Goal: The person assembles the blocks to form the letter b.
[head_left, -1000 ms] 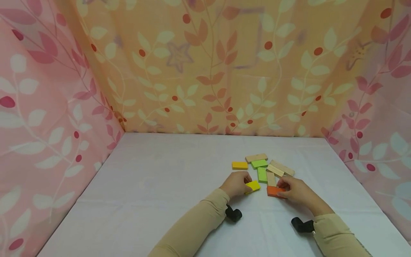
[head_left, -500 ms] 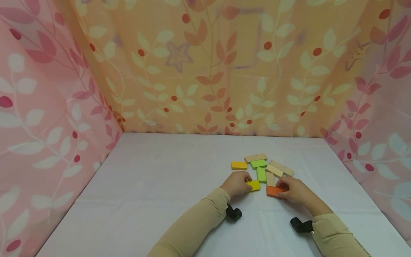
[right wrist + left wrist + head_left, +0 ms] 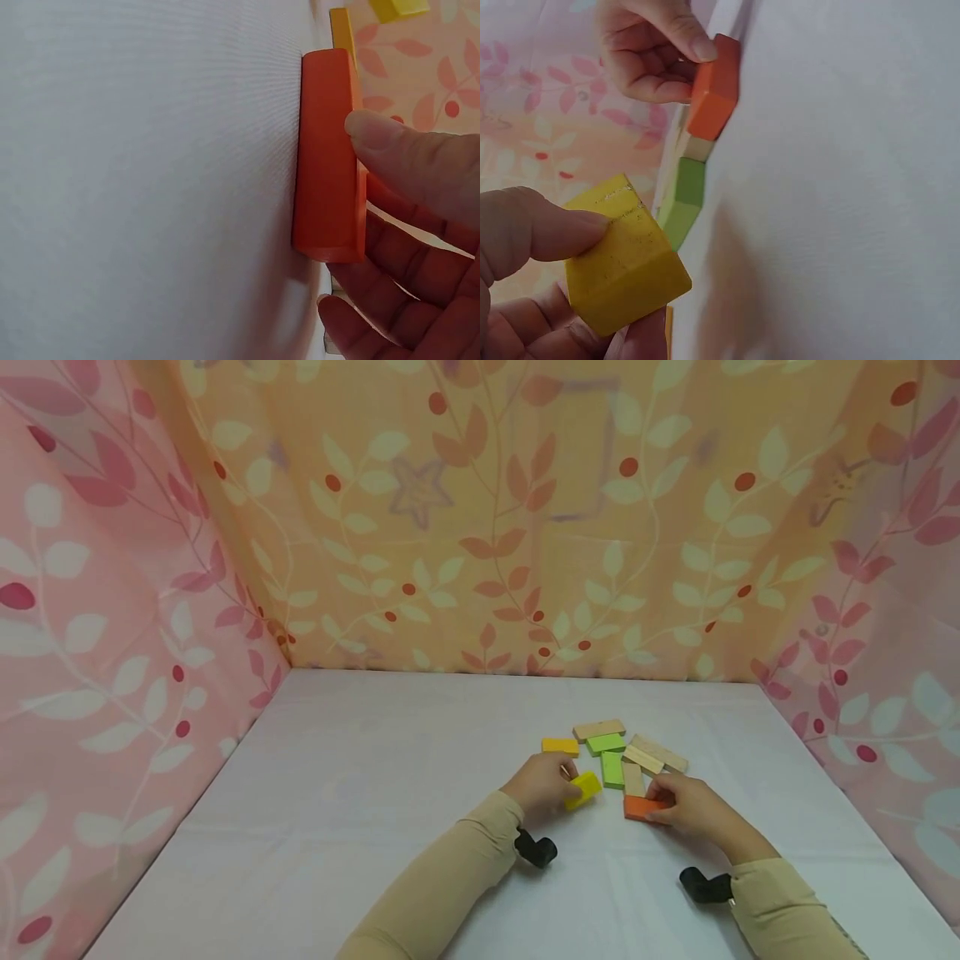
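Between thumb and fingers, my left hand [image 3: 542, 783] pinches a yellow block [image 3: 583, 790], tilted and held above the table in the left wrist view. My right hand [image 3: 688, 805] grips an orange block [image 3: 640, 808] that lies on the white cloth; the thumb is on its near side in the right wrist view. Just behind the orange block lies a plain wooden block [image 3: 633, 779], with an upright-lying green block [image 3: 612, 770] to its left. Another green block [image 3: 605, 744] is farther back. A darker yellow block [image 3: 560, 747] lies beyond my left hand.
Plain wooden blocks lie at the back of the group: one long block [image 3: 598, 730] behind the green one, and a block [image 3: 643, 758] beside another [image 3: 662, 752] at the right. White cloth covers the table [image 3: 360, 777]. Patterned curtains [image 3: 480, 527] enclose its back and sides.
My left hand has lifted the yellow block off the cloth, turned it and drawn it slightly left, away from the green block. The right hand and the orange block have stayed in place.
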Motion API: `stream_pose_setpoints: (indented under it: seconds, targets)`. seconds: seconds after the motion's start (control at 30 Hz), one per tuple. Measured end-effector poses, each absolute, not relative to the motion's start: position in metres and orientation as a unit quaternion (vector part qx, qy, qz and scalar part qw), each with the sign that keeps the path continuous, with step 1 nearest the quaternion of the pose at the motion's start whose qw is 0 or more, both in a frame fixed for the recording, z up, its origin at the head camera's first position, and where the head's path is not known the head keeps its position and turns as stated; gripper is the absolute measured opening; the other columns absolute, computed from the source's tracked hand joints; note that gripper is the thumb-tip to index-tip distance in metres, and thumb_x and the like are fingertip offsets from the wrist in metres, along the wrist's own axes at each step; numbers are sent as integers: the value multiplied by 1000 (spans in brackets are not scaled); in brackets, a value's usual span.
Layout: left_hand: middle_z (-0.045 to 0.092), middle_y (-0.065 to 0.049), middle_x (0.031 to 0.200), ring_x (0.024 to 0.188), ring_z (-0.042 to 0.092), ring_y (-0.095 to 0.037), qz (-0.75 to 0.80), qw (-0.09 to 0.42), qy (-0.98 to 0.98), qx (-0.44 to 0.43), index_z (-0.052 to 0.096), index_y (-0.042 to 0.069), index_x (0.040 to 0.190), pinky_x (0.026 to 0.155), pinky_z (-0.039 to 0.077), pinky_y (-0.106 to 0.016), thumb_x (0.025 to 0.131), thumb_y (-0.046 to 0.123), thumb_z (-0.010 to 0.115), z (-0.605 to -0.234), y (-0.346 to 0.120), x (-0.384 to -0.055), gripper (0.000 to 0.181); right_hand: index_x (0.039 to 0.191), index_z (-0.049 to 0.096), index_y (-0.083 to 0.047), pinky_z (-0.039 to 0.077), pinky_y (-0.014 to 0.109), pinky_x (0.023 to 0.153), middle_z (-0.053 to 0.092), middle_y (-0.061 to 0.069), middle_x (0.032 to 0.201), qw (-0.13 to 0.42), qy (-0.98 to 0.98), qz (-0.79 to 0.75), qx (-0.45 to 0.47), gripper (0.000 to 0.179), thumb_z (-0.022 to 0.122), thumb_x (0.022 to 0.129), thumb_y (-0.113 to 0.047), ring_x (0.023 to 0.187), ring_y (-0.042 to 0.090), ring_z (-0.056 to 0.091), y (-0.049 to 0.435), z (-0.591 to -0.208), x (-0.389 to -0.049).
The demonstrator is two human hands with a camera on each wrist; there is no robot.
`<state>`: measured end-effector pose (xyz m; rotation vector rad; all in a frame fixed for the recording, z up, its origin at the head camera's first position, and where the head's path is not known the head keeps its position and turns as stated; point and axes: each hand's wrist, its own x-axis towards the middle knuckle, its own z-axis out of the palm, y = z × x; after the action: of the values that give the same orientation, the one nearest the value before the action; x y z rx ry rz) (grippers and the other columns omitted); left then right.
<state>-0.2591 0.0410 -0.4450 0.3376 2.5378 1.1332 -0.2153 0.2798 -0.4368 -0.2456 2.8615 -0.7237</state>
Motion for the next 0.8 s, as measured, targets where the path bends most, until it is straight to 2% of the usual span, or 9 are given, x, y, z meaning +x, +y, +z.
stream_pose_setpoints:
  seconds: [0.2,0.43,0.67,0.8]
  targets:
    - [59,3,81,73,55,-12,461,168,863,120,62,16,83,63,47,-24,74,19,74,-434,26,-262,16,84,58,-13,41,36,68,54,1,82,81,963,-238,-97,24,77,71,-17,76,18,47,281,-439,-217]
    - [65,-1,84,77,60,-16,578,181,791,80,57,11,92,71,52,-31,75,13,74,-425,11,-267,23,82,57,-15,41,34,68,54,-2,80,64,964,-228,-125,26,79,68,-15,75,15,47,281,-440,-217]
    - [63,-1,91,81,60,-16,596,172,782,63,55,22,123,76,52,-32,80,17,71,-419,-5,-261,46,85,59,-14,41,34,69,50,-2,80,58,964,-204,-157,28,80,66,-15,76,15,45,280,-436,-215]
    - [60,-4,93,80,60,-18,594,170,783,71,55,22,124,76,52,-34,82,16,68,-419,-17,-254,44,87,61,-13,42,34,70,51,-2,82,68,965,-200,-159,27,80,68,-16,77,15,46,280,-433,-213]
